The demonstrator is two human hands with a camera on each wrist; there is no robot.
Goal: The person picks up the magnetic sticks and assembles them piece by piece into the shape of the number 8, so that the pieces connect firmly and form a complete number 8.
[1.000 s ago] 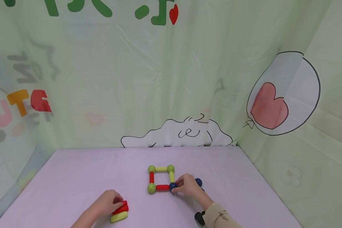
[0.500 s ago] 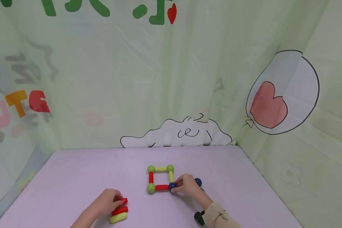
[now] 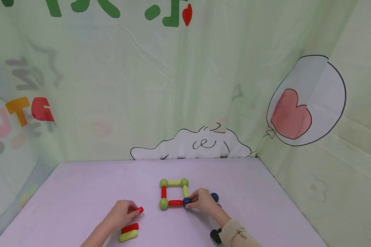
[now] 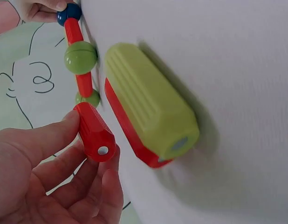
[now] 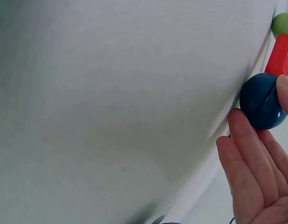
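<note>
Rod of red ridged plastic, pinched by the left hand, has moved away from another red rod and yellow-green rod on lilac counter, so seems free for joining; right hand pinches dark-blue glossy ball of the square frame.

My right hand is bare, and a beige sleeve ends above the wrist, with dark script-like lettering near its edge. A rounded black fitting shows beside the sleeve, attachment undetermined. My left hand and visible forearm are uncovered.
</note>
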